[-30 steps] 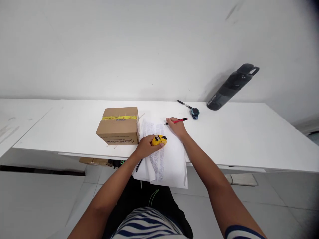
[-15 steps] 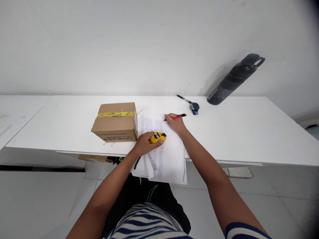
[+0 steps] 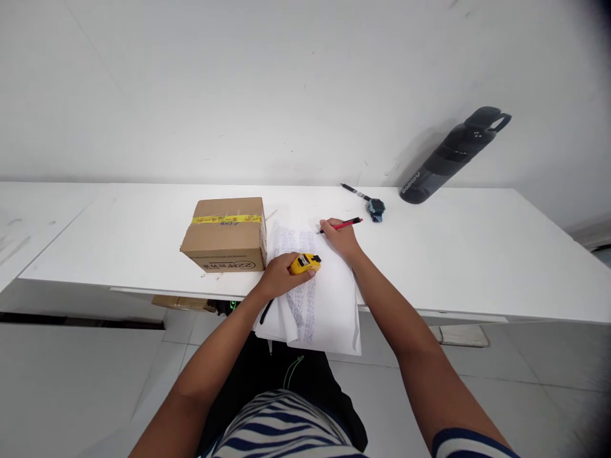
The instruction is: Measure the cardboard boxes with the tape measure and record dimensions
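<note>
My left hand [image 3: 278,276] is closed round a yellow tape measure [image 3: 305,263], held over the paper. In my right hand [image 3: 342,238] is a red pen [image 3: 347,223], its tip down at the upper part of the sheet. The white paper [image 3: 334,312] carries columns of small handwriting and hangs over the table's front edge, with a curled sheet at its lower left. A black strap [image 3: 266,312] shows by my left wrist. Left of the paper stands a cardboard box [image 3: 224,238] sealed with yellow tape.
A dark water bottle [image 3: 451,159] stands at the back right of the white table [image 3: 458,261], near the wall. Between it and my right hand lie a wristwatch [image 3: 376,208] and a black pen [image 3: 354,191]. Another cardboard piece [image 3: 181,303] is below the table.
The whole view has shifted slightly, so things sit a little further right. Both hands keep their hold, and the pen tip stays near the top of the writing.
</note>
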### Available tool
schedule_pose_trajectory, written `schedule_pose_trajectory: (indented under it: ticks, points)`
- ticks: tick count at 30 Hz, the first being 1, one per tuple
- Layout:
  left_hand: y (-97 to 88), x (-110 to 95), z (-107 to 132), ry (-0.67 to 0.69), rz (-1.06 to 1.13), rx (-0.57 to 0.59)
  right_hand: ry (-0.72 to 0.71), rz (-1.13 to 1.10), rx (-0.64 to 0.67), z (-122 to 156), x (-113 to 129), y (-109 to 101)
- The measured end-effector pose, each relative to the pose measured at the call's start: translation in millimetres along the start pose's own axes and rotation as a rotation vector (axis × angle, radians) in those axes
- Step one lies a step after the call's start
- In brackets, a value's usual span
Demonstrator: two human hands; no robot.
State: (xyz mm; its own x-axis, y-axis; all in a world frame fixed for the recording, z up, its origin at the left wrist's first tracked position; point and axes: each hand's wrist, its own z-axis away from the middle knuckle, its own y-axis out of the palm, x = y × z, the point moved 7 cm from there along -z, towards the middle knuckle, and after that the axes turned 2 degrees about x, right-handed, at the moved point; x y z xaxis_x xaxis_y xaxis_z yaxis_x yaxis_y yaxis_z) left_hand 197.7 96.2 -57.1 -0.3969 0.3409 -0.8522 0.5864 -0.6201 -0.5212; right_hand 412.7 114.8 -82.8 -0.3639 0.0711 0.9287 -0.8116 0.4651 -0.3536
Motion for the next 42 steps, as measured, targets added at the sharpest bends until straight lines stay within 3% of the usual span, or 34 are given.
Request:
schedule_pose_trajectory:
  ticks: [13, 18, 24, 31, 34, 42]
  points:
    - [1.1, 2, 0, -0.013, 0.066, -0.004, 0.006, 0.023, -0.005, 1, 0, 1]
    - [1.3, 3, 0, -0.023, 0.138, 0.003, -0.01, 0.011, -0.072, 1, 0, -4]
    - [1.7, 4, -1, -0.014, 0.175, 0.0, -0.006, 0.019, -0.016, 1, -1, -1]
    - [3.8, 11, -3, -0.006, 0.268, -0.053, -0.028, 0.042, -0.095, 1, -2, -6]
    - [4.5, 11, -4, 0.035, 0.288, -0.067, -0.01, 0.075, -0.067, 0, -4, -5]
    - [-0.2, 10, 6, 0.058, 0.085, -0.12, -0.099, 0.163, -0.06, 6, 3, -1]
